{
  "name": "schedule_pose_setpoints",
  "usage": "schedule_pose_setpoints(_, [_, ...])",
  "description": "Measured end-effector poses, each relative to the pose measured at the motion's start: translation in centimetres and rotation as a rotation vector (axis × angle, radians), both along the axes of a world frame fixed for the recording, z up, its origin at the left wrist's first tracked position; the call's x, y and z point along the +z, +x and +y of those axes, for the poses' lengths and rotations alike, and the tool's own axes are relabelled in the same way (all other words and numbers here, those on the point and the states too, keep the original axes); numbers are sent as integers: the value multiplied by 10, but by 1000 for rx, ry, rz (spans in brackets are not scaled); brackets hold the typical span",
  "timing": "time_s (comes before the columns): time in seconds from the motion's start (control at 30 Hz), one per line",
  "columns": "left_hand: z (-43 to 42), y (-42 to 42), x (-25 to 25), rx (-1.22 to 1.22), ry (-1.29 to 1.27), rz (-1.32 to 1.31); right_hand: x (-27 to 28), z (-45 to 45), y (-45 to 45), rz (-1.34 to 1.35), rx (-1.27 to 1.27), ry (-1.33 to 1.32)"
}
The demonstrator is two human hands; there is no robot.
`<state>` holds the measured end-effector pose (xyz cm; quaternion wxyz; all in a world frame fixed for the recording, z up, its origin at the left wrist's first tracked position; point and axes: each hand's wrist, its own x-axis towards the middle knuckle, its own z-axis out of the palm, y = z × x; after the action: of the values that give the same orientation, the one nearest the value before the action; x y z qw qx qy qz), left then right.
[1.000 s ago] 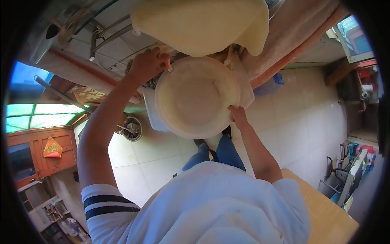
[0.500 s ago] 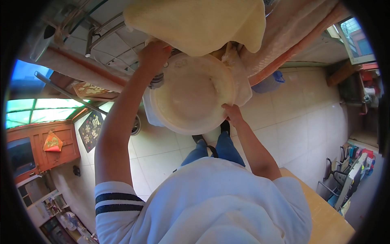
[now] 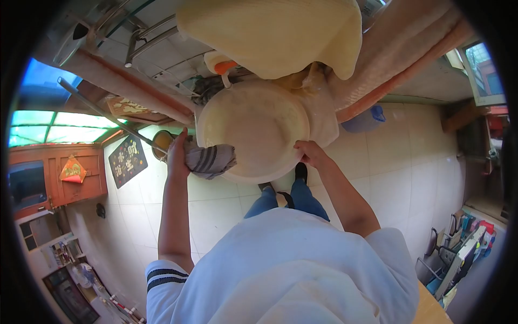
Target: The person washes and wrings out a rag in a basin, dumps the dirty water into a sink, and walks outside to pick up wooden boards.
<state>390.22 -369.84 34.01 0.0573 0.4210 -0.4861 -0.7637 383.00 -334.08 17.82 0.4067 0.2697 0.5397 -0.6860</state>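
Observation:
A large cream round basin is in front of me, and my right hand is closed on its near right rim. My left hand is closed on a bunched grey cloth with dark stripes, just at the basin's left edge. Part of the cloth overlaps the basin's rim. Behind the basin, a bottle with an orange top stands near dark, bunched fabric. Clear plastic bags are beside the basin on the right.
A pale yellow cloth hangs above the basin. Metal rails are at upper left, with a long pole below. A blue plastic container is on the tiled floor to the right. A wooden tabletop is at lower right.
My left hand has come down and leftward from behind the basin, bringing the striped cloth with it. The orange-topped bottle now shows. My right hand stays at the rim.

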Motion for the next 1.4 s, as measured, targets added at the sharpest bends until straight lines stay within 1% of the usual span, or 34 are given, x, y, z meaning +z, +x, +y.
schedule_pose_setpoints(0.03, [1,2,-5,19,75,30,1,-2,-2,-8,23,21])
schedule_pose_setpoints(0.1, [21,-3,-10,54,224,92,-8,1,-2,16,32,-19])
schedule_pose_setpoints(0.13, [32,-6,-15,60,252,132,-14,3,-2,28,35,-39])
schedule_pose_setpoints(0.2, [48,-16,-43,25,324,177,-25,7,6,37,-16,-110])
schedule_pose_setpoints(0.23, [57,-20,-66,4,309,162,-28,10,11,41,-44,-143])
schedule_pose_setpoints(0.27, [64,-22,-90,-15,295,145,-19,9,15,57,-54,-92])
schedule_pose_setpoints(0.33, [68,-24,-129,-201,53,-107,9,2,22,94,-73,9])
schedule_pose_setpoints(0.37, [71,-25,-137,-291,-70,-231,10,0,26,112,-86,32])
schedule_pose_setpoints(0.47, [92,-5,-92,-535,-1186,-193,6,-2,22,167,-111,96])
schedule_pose_setpoints(0.57, [82,17,-71,-527,-1609,-198,2,-1,21,199,-97,144])
schedule_pose_setpoints(0.6, [77,27,-83,-430,-1585,-302,3,-1,20,220,-90,145])
schedule_pose_setpoints(0.67, [43,43,-141,-440,-846,-441,0,1,18,237,-44,140])
schedule_pose_setpoints(0.7, [34,49,-158,-430,-472,-484,-4,3,16,236,-4,136])
schedule_pose_setpoints(0.73, [35,51,-158,-406,-297,-425,-7,4,14,234,36,134])
schedule_pose_setpoints(0.8, [41,54,-158,-355,50,-299,0,5,10,191,37,134])
schedule_pose_setpoints(0.9, [56,52,-157,-273,56,-197,3,6,8,144,25,119])
schedule_pose_setpoints(1.03, [64,48,-138,-304,-15,-214,-16,10,8,145,-63,108])
schedule_pose_setpoints(1.1, [61,49,-130,-342,-35,-226,-22,11,10,157,-50,92])
schedule_pose_setpoints(1.13, [58,48,-133,-336,-19,-232,-25,12,11,164,-45,83])
schedule_pose_setpoints(1.23, [50,47,-149,-319,48,-232,-3,8,14,220,0,38])
schedule_pose_setpoints(1.33, [45,51,-159,-309,162,-219,5,2,16,250,-2,171])
schedule_pose_setpoints(1.4, [46,51,-153,-313,245,-215,8,4,14,287,79,352])
